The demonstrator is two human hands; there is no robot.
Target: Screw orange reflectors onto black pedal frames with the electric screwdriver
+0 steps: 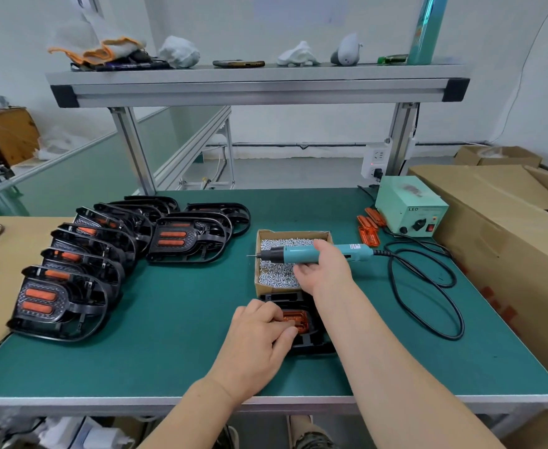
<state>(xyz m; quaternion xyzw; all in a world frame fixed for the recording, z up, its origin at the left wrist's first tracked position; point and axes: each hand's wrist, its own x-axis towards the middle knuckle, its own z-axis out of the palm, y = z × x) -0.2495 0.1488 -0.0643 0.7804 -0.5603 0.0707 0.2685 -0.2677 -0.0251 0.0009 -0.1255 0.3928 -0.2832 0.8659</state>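
Orange reflector is sitting in the black pedal frame, right at the near middle of the green bench. Your left hand is on it, fingers curled over its left end and thumb along the near edge, pinning it down in the frame. Your right hand is wrapped round the teal electric screwdriver. You hold it level above the cardboard box of screws, with the bit pointing left and poking just past the box's left wall. That box lies just beyond the frame's far edge.

Off to your left, pedals with reflectors fitted lean in overlapping rows, orange strips showing. Past the screwdriver, loose reflectors lie just beside the pale green power unit. A black cable loops from the tool's tail across the mat. A big cardboard carton flanks the bench on your right.
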